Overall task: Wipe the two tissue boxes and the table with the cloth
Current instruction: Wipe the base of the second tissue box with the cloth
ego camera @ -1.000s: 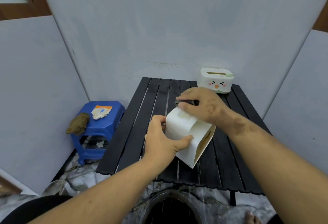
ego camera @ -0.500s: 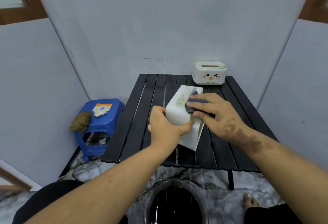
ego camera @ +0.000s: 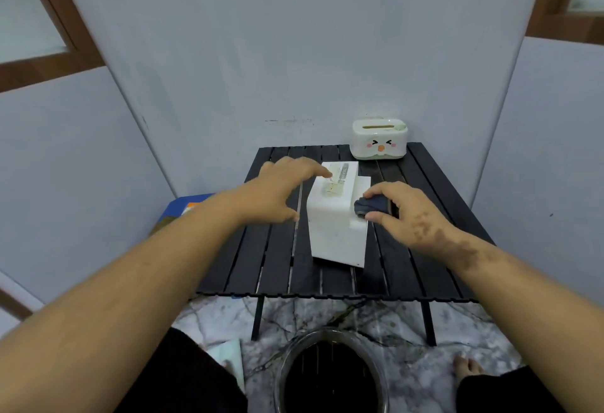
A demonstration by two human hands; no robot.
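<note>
A plain white tissue box [ego camera: 336,216] rests on the black slatted table [ego camera: 408,249], near its middle. My left hand [ego camera: 281,187] is open, fingers spread, its fingertips touching the box's far left top corner. My right hand [ego camera: 402,210] presses a small dark blue cloth [ego camera: 371,205] against the right side of the box. A second tissue box [ego camera: 379,139], white with a cartoon face, stands at the table's far right corner, away from both hands.
A blue stool [ego camera: 183,208] shows partly behind my left forearm, left of the table. A round metal bin [ego camera: 330,376] stands on the marble floor below the table's near edge. Grey wall panels close in on three sides. My bare foot [ego camera: 467,365] is at lower right.
The white box has gone from tilted in my left hand's grip to resting on the table. My left hand has let go and opened. The cloth moved from the box's top to its right side.
</note>
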